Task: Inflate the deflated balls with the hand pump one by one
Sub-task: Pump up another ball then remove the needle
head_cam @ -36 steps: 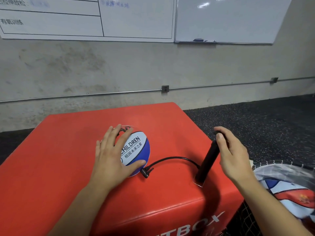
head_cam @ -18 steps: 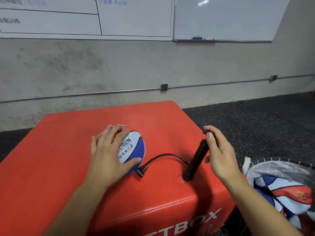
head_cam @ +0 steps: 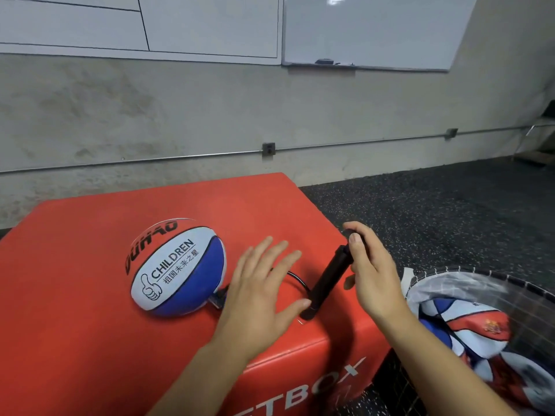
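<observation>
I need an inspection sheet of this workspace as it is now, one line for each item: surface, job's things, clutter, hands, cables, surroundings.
Surface: red padded box, white letters on its front face.
Job's things: blue-and-white ball lying on the box, marked CHILDREN; black hand pump standing tilted near the box's right edge; deflated balls in a mesh basket on the right.
Clutter: nothing seen.
Hands: left hand open, fingers spread, between ball and pump, holding nothing; right hand grips the pump's top.
Cables: black hose from the pump's base toward the ball, partly hidden.
Surroundings: concrete wall, whiteboards, dark speckled floor.
</observation>
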Tool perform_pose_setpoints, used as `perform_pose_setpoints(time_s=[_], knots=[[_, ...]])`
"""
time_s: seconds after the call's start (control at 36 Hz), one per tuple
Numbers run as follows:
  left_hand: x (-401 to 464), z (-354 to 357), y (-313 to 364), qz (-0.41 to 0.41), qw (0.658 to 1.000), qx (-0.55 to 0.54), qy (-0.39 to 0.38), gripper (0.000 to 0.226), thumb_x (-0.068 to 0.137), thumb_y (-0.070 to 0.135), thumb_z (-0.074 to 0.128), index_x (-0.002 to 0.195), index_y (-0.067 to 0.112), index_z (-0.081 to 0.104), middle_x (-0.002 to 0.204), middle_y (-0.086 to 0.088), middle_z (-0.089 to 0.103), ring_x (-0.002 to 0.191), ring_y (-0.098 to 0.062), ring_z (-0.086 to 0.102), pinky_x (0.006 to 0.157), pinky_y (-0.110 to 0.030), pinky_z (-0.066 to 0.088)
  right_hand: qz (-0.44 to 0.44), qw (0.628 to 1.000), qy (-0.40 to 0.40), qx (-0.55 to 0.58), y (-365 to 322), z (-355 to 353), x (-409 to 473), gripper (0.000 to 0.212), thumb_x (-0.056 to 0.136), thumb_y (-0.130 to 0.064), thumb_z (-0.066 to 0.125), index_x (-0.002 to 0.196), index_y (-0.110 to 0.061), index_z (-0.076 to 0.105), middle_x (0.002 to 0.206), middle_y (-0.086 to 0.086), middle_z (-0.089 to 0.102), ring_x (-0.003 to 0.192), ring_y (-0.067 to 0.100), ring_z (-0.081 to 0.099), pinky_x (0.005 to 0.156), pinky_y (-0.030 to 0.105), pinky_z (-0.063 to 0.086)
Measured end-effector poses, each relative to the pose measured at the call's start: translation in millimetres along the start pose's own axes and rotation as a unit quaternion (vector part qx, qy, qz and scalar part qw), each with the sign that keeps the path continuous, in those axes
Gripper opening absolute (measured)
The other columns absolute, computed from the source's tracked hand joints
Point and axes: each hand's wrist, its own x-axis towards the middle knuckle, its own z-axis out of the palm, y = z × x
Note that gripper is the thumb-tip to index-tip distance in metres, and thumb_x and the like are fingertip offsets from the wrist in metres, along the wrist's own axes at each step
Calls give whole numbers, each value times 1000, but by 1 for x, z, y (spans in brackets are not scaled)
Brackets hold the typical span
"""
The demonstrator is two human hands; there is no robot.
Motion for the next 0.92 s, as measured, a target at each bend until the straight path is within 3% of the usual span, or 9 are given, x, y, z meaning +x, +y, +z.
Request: perform_pose_setpoints(time_s=[0.14, 0.25, 0.33, 0.5, 0.67, 0.78, 0.92], knots=[[-1, 44, 15, -13, 992, -107, -66, 68, 96, 47, 65, 157, 41, 37, 161, 17, 39, 153, -6, 30, 121, -42, 35, 1, 999, -16, 28, 2, -5, -5, 23, 112, -30, 44, 124, -36, 63, 80, 6, 59, 57, 14, 53, 49, 39, 52], [4, 63, 22, -29, 976, -200, -84, 74, 98, 24, 68, 159, 47, 32, 158, 25, 43, 145, 2, 41, 119, -34, 39, 17, 998, -30, 50, 8, -11, -5, 27, 106, -46, 45, 126, -39, 62, 88, 12, 62, 60, 20, 56, 52, 40, 51], [8, 75, 21, -43, 965, -243, -91, 77, 100, 14, 66, 159, 50, 33, 157, 31, 43, 143, 5, 44, 115, -36, 45, 34, 997, -26, 64, 13, -17, -2, 29, 102, -48, 45, 122, -41, 64, 91, 12, 61, 71, 23, 59, 51, 36, 49], [12, 88, 22, -28, 968, -232, -97, 74, 103, 17, 65, 158, 53, 31, 152, 28, 50, 138, -1, 53, 110, -41, 49, 77, 996, -14, 53, 20, -30, 6, 25, 113, -32, 43, 121, -39, 66, 84, -7, 55, 73, 20, 56, 47, 32, 46], [15, 87, 20, -18, 968, -220, -121, 77, 102, 15, 65, 157, 57, 30, 148, 30, 53, 133, -1, 56, 106, -40, 50, 60, 996, 55, 42, 11, -58, 25, 26, 113, -28, 43, 124, -27, 66, 66, -16, 40, 53, 8, 39, 45, 31, 41], [14, 86, 23, -9, 969, -206, -133, 77, 103, 18, 63, 156, 61, 27, 141, 27, 57, 126, -6, 61, 101, -41, 52, 60, 991, 111, 49, 3, -85, 36, 28, 113, -29, 42, 124, -24, 68, 73, -5, 37, 52, 8, 37, 46, 30, 42], [12, 87, 26, -1, 973, -188, -132, 77, 103, 21, 62, 154, 65, 25, 133, 26, 60, 117, -9, 64, 94, -40, 55, 57, 984, 157, 56, -2, -105, 42, 32, 114, -26, 40, 123, -25, 70, 64, -6, 33, 51, 10, 34, 45, 28, 41]])
